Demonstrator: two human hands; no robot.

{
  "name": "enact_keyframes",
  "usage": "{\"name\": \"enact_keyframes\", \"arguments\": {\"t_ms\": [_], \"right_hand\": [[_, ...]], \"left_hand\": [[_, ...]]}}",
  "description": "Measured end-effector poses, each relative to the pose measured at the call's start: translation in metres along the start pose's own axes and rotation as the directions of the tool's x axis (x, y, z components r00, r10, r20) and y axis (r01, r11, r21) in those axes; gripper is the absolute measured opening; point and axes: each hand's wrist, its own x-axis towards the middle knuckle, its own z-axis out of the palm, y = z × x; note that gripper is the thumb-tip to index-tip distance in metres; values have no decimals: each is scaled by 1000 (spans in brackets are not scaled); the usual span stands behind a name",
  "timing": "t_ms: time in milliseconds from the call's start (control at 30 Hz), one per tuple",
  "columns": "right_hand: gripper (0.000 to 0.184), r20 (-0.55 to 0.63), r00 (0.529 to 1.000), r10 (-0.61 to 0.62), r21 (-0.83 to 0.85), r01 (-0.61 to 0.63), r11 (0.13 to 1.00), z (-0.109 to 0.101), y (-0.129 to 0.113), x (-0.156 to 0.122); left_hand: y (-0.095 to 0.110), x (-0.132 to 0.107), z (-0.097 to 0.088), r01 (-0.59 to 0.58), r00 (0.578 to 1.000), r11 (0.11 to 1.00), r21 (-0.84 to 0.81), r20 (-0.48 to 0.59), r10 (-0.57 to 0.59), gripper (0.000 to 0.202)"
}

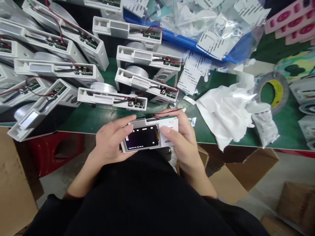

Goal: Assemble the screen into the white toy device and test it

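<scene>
Between my two hands is a white digital camera (142, 137), its back facing me and its top open, with red and black wires and a bit of green circuit board showing. The screen is lit dark with small white icons, and a small blue light glows beside it. My left hand (110, 139) grips the screen end, thumb on the upper corner. My right hand (183, 136) holds the other end, its thumb on the buttons. Just beyond, an open-topped white camera body (112, 98) lies on the green table (81, 119).
Several similar camera bodies (59, 70) crowd the left and middle. A blue tray (169, 34) holds plastic bags and printed labels. To the right lie a white cloth (223, 111), a tape roll (273, 91) and pink parts (290, 21). Cardboard boxes (236, 177) and a red stool (54, 150) stand below.
</scene>
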Motion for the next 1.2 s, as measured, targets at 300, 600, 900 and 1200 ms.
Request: {"name": "enact_keyframes", "arguments": {"t_ms": [300,600,900,1200], "right_hand": [[25,28,999,-34,58,33,998,-1,0,-1],[22,1,1000,16,90,-16,996,-2,3,-2],[23,42,999,-25,138,19,990,-4,4,-2],[55,291,953,-84,233,15,972,-25,4,-1]], "left_hand": [[2,0,-1,31,999,999,-41,15,-30,108],[3,-1,-3,70,996,997,-44,53,-68,101],[5,2,-4,75,996,996,-42,51,-73,104],[2,2,-1,68,997,997,-37,32,-67,96]]}}
